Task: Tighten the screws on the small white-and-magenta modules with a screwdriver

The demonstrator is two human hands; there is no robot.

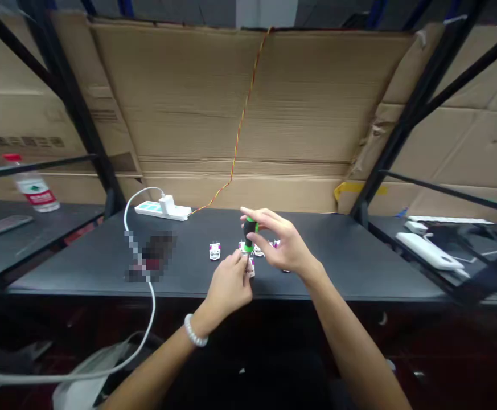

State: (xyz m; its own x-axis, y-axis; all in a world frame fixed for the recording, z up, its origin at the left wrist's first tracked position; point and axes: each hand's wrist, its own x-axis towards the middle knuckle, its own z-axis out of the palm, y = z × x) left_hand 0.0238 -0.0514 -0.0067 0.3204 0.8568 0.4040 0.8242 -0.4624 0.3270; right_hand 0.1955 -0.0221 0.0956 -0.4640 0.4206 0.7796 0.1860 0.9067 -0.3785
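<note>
My right hand [283, 239] has its fingers around the handle of a green and black screwdriver [250, 229], which stands upright with its shaft pointing down. Below it, my left hand [230, 282] pinches a small white part [251, 267] at the table's front, close to the screwdriver's tip. How the tip meets the part is too small to tell. Just behind my hands lie several more small white and purple parts, partly covered by my fingers. One similar white part [214, 251] sits apart on the left.
A white power strip [163, 210] with a plugged-in adapter lies at the back left of the black table [337, 267]. A white cable [152, 307] hangs over the front edge near a blurred-out object. Metal posts and cardboard enclose the table. A water bottle [37, 188] stands far left.
</note>
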